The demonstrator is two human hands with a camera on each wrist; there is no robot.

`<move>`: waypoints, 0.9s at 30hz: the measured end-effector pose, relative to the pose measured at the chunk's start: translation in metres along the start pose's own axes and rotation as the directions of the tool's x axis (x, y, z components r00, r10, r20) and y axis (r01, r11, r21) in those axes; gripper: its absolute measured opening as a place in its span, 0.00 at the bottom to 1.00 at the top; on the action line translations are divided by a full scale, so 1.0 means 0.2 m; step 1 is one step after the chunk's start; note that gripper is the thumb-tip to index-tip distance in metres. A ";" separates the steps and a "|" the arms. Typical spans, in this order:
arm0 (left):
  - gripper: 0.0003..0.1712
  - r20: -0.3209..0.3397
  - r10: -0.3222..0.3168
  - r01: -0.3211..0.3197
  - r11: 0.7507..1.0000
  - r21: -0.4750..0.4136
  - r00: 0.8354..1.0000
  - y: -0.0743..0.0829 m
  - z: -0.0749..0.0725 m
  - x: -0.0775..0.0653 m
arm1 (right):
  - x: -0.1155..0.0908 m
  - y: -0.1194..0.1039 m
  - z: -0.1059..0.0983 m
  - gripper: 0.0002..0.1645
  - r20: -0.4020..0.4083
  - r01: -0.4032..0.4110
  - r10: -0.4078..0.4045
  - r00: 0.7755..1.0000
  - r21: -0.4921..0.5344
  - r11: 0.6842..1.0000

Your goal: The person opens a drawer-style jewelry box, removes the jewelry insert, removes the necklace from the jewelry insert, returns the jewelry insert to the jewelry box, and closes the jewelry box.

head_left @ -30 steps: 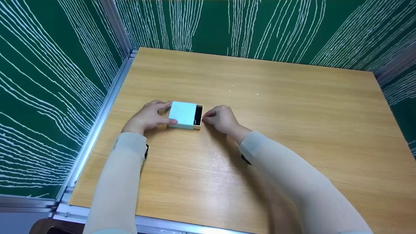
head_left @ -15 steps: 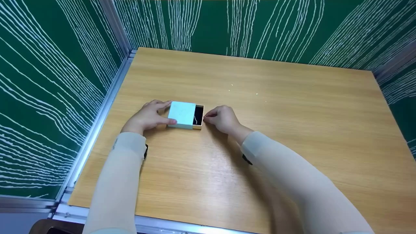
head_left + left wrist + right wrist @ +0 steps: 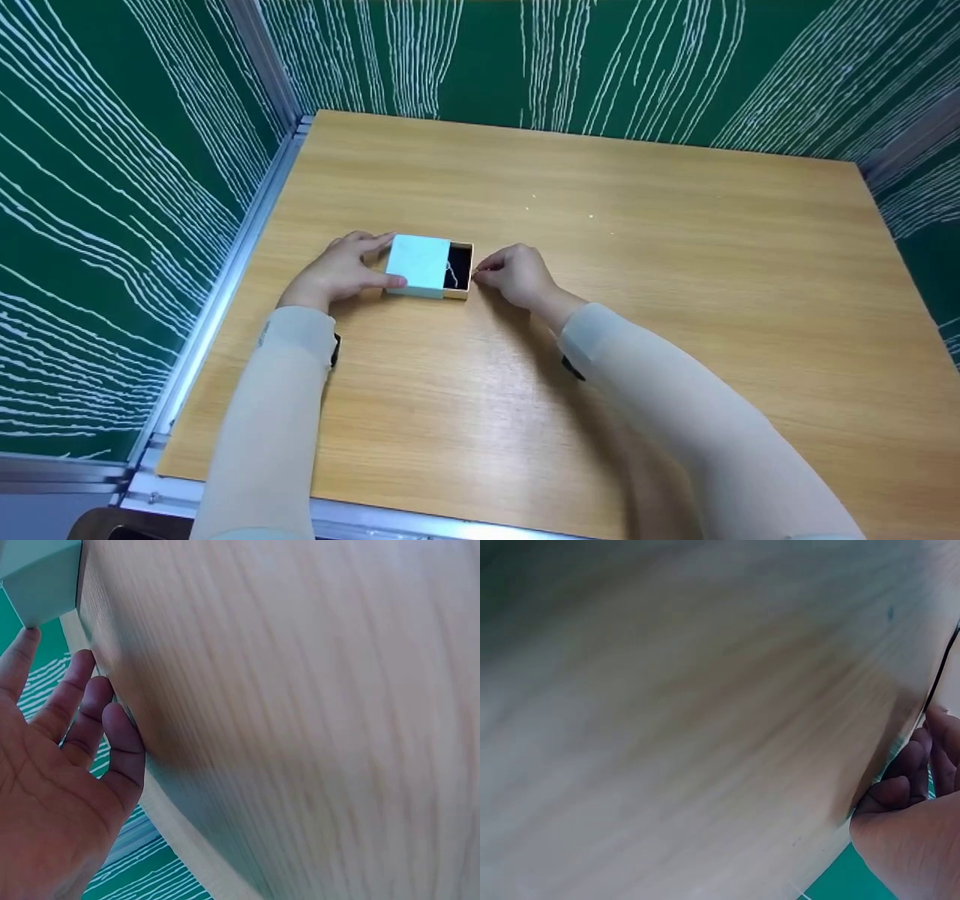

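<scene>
A light-blue sliding gift box [image 3: 418, 265] lies on the table, its inner drawer [image 3: 459, 268] partly out of the right end. Black lining shows inside the drawer, with a thin silvery chain [image 3: 452, 273] on it. My left hand [image 3: 341, 268] holds the sleeve between thumb and index finger at its near and far edges. In the left wrist view, the index fingertip touches a corner of the box [image 3: 41, 585], while the other fingers are loosely bent. Thumb and index finger of my right hand [image 3: 517, 275] pinch a small pull tab at the drawer's right end, mostly hidden by the fingertips.
The wooden table [image 3: 600, 360] spreads widely to the right and front. Tiny pale specks [image 3: 591, 216] lie behind the right hand. Green panels with white streaks [image 3: 480, 67] stand at the back and sides, and a metal rail [image 3: 217, 277] runs along the left edge.
The drawer has slid a little farther right out of the sleeve as the right hand moved right. More of the chain and black lining shows. The left hand stays on the sleeve.
</scene>
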State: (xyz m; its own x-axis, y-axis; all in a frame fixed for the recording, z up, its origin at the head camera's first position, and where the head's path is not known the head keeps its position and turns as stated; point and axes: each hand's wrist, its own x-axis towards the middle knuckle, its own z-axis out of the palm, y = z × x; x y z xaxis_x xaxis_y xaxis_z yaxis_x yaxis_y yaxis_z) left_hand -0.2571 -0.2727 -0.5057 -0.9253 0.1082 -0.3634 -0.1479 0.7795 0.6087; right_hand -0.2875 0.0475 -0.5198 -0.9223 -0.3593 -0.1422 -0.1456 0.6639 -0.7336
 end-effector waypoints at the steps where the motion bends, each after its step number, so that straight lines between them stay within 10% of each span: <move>1: 0.62 0.000 -0.001 0.001 1.000 0.000 1.000 0.00 0.00 0.00 | 0.00 0.00 0.00 0.09 0.000 -0.003 0.003 1.000 0.002 1.000; 27: 0.61 0.015 0.018 -0.018 1.000 0.000 1.000 -0.01 -0.01 0.00 | -0.02 0.00 -0.03 0.10 0.022 -0.032 0.032 0.999 0.005 0.999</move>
State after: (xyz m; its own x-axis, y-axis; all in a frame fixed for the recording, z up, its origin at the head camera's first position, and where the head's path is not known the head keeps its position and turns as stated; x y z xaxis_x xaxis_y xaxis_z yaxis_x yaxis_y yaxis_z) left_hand -0.2572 -0.2758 -0.5055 -0.9223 0.1315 -0.3635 -0.1314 0.7776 0.6148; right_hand -0.2866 0.0525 -0.5152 -0.9183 -0.3525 -0.1801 -0.1142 0.6716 -0.7321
